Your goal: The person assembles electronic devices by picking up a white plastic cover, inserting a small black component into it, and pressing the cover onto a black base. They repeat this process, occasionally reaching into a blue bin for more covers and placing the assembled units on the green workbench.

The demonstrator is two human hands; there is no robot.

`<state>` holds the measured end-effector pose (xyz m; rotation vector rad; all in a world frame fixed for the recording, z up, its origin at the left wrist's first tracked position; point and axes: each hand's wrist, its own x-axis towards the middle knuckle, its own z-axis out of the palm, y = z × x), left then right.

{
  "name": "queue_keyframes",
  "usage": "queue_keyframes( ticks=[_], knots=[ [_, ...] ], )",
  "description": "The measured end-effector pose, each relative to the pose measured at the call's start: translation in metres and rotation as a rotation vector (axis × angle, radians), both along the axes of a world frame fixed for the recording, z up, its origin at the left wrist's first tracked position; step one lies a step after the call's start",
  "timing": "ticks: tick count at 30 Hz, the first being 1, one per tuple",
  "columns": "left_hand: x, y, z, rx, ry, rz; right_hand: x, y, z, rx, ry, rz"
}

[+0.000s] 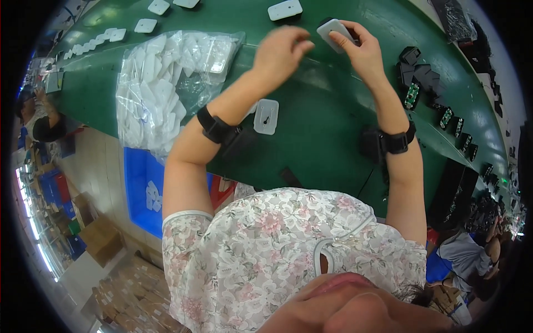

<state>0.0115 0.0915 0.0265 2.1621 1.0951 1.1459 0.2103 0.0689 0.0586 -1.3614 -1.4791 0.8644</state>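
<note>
Motion blurs the left hand (280, 53), whose fingers (294, 33) are indistinct and whose grasp, if any, cannot be told; the far face of the pale casing (332, 34) in the right hand (363, 50) is hidden. The upper edge crops a white cover (186, 2), and the left arm (189, 183) conceals part of the blue bin (136, 183). Within the clear bag (208, 91), overlapping pieces hide one another; the dark parts (488, 169) near the right rim are too small to identify.

held casing (330, 30): smooth plastic | bag (202, 93): glossy clear plastic | tabletop (316, 136): smooth, glossy
</note>
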Motion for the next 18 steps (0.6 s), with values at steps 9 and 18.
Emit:
queue_keyframes(
  ticks=[9,18],
  knots=[
    [-0.016,0.083,0.012,0.584,0.348,-0.063,0.03,0.053,-0.019,-0.232,-0.48,0.137],
    [-0.015,0.138,0.03,0.024,0.835,-0.427,0.026,0.057,-0.017,-0.385,-0.333,0.196]
  ],
)
